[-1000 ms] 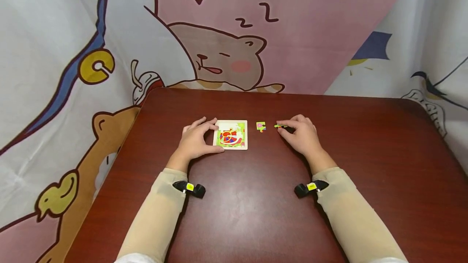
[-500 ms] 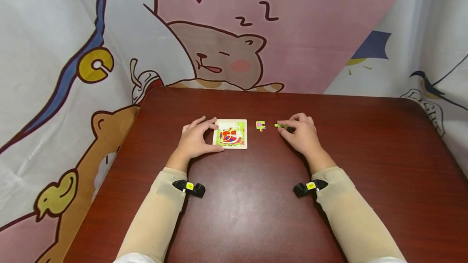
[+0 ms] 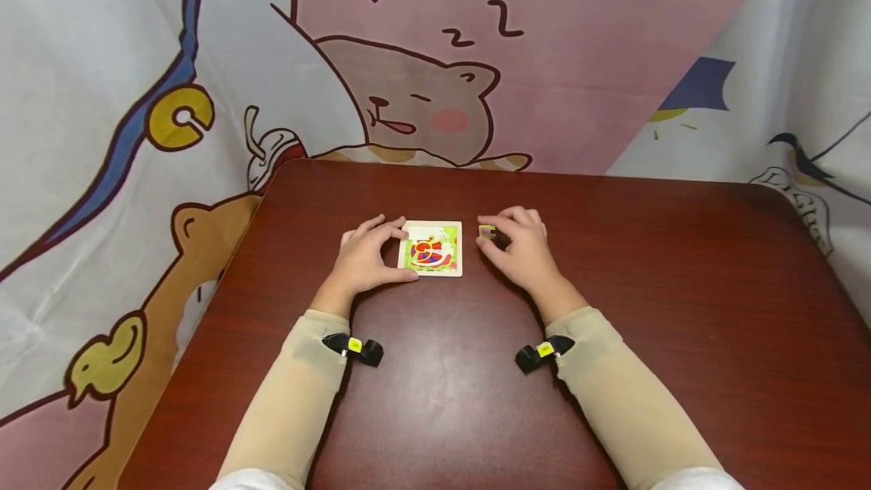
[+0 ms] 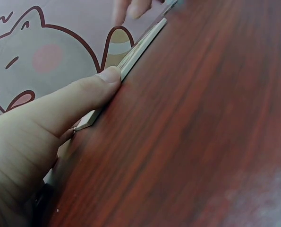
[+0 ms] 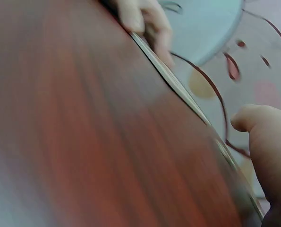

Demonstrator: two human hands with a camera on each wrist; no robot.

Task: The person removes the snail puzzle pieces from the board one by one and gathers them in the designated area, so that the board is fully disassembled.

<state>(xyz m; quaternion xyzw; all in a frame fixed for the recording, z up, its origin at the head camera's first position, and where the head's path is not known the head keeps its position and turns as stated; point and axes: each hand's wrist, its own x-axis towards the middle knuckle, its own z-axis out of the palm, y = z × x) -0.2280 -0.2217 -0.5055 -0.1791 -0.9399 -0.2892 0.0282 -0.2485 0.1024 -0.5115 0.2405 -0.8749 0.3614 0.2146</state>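
Note:
A small square puzzle tray (image 3: 429, 248) with a pale frame and a red and blue picture on green lies on the table. My left hand (image 3: 361, 259) holds its left side, thumb at the near edge and fingers at the far edge. In the left wrist view, the thumb (image 4: 93, 92) presses along the tray's rim (image 4: 145, 42). My right hand (image 3: 520, 244) hovers low over a green and pink puzzle piece (image 3: 486, 231), thumb and forefinger spread about it. In the right wrist view, the right thumb (image 5: 258, 123) stands apart from the tray's edge (image 5: 178, 87).
The dark red-brown wooden table (image 3: 449, 384) carries the tray and loose piece. Behind it hangs a cloth (image 3: 578, 82) printed with a sleeping bear. Black straps with yellow labels sit on both wrists.
My right hand has moved left from a second green piece to the pink-marked piece; that second piece is now hidden from the head view. The left hand and tray stay in place.

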